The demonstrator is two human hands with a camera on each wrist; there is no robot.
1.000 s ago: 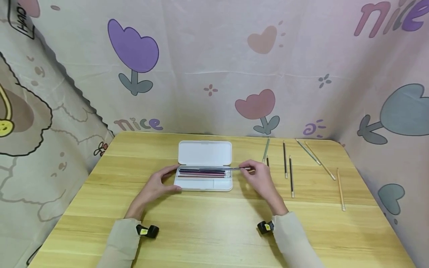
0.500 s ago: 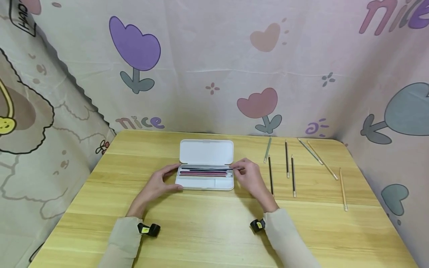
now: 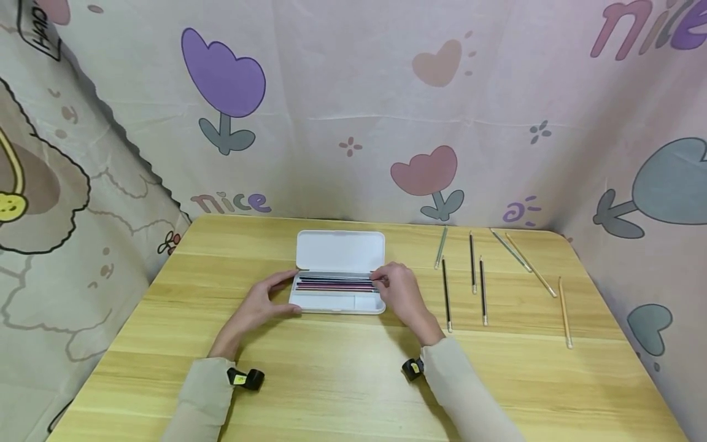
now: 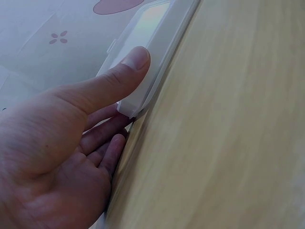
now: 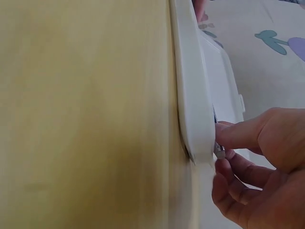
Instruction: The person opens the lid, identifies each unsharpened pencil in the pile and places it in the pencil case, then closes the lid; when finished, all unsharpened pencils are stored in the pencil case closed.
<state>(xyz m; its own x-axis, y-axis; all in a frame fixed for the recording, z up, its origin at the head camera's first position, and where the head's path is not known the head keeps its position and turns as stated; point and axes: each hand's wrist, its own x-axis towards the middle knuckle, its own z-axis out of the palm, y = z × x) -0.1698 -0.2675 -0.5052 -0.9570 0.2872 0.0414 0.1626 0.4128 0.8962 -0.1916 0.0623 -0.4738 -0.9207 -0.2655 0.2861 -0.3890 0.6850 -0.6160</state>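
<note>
A white pencil case (image 3: 326, 303) lies with its lid raised, several pencils (image 3: 334, 286) side by side inside. At its left end my left hand (image 3: 256, 306) grips it, thumb at the near corner and fingers at the far one; the left wrist view shows the thumb (image 4: 136, 59) against the case wall. My right hand (image 3: 401, 293) is over the right end of the case. Between thumb and fingers it pinches a pencil, whose eraser end (image 5: 220, 152) pokes out in the right wrist view. Most of that pencil is hidden by the case wall there.
On the table (image 3: 331, 380) right of the case lie several loose pencils: dark ones such as the nearest black pencil (image 3: 447, 294), a green pencil (image 3: 440, 248), and a yellow pencil (image 3: 565, 313) farthest right. A patterned cloth (image 3: 331, 80) hangs behind the table.
My right hand has moved left, bringing the pinched pencil from beyond the case's right edge to inside it. The left hand keeps its place at the left end.
</note>
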